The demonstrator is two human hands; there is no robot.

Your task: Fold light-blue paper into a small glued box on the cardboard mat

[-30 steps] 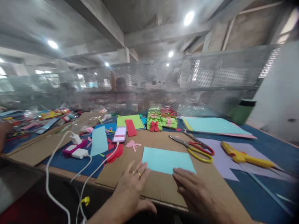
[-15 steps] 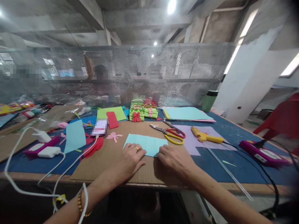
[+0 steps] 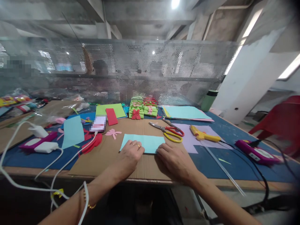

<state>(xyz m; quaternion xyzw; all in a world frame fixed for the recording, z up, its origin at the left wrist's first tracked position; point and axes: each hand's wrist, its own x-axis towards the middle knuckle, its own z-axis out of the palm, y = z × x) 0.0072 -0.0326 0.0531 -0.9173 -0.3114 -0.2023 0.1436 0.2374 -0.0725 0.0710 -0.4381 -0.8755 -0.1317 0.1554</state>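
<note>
While both hands (image 3: 133, 152) (image 3: 174, 159) seemingly grip the paper (image 3: 148, 141) edge, cardboard (image 3: 147, 168) shows between.

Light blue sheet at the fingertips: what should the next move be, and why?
Perhaps press the near edge of the light blue sheet: fingers of the left hand and right hand are at that edge, and the cardboard beneath could back the pressure.
</note>
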